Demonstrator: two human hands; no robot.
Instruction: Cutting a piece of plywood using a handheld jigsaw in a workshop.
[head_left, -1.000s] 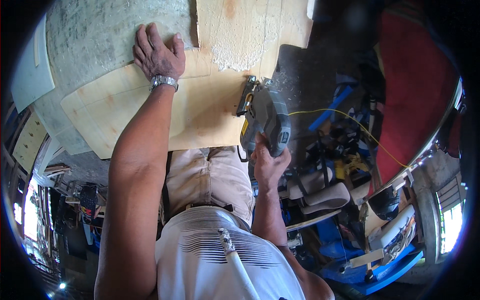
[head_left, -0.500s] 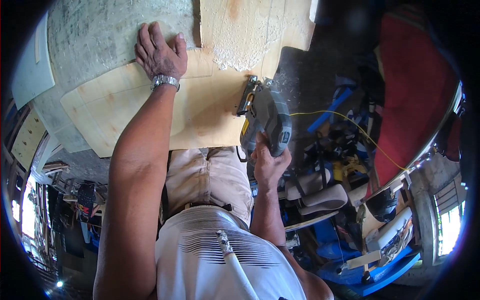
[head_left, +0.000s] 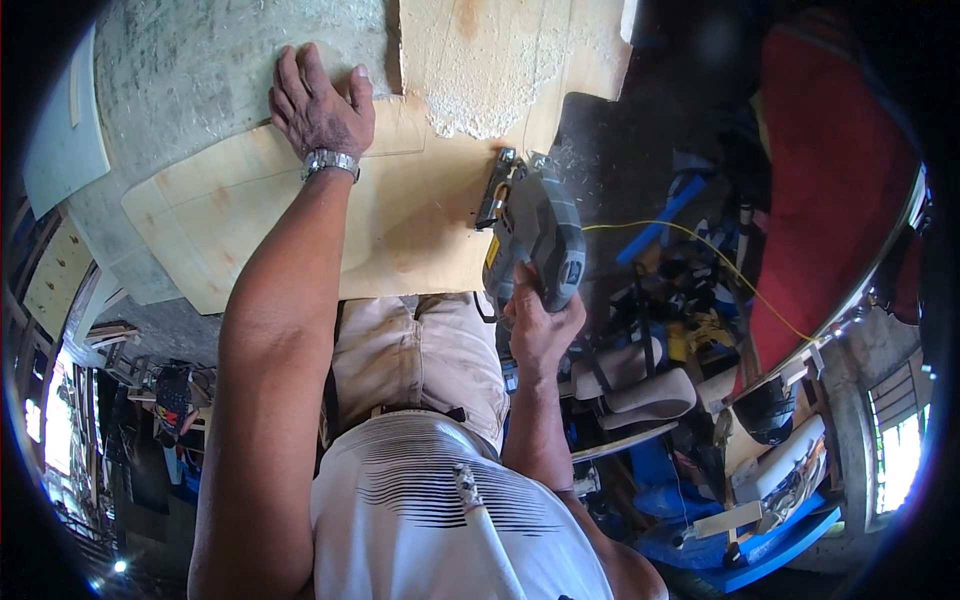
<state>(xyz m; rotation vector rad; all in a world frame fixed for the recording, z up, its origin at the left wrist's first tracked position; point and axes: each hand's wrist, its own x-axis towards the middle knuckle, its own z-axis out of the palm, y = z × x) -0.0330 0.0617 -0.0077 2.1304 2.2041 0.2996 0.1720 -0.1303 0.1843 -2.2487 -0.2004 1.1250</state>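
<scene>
My left hand (head_left: 320,110) lies with fingers spread on the pale greyish surface (head_left: 180,75) and the edge of a plywood sheet (head_left: 410,230) marked with faint lines. My right hand (head_left: 540,310) is wrapped round the rear of a grey jigsaw (head_left: 535,230), whose metal shoe sits at the plywood's right edge, with chips and dust scattered beside it; the blade is hidden. A second board (head_left: 480,50) with crumbly white patches reaches in from the top. A cigarette (head_left: 475,510) with a long ash tip juts into the bottom of the picture above my white shirt.
A red curved panel (head_left: 830,200) stands at right, with a yellow cord (head_left: 700,237) running toward it. Below lie blue strips (head_left: 660,215), grey padded pieces (head_left: 640,390) and jumbled scraps. Wood and clutter line the left side, and bright window openings (head_left: 895,460) show at both edges.
The jigsaw and my right hand have crept very slightly up and to the right. My left hand stays in place on the sheet. The cigarette tip has shifted right.
</scene>
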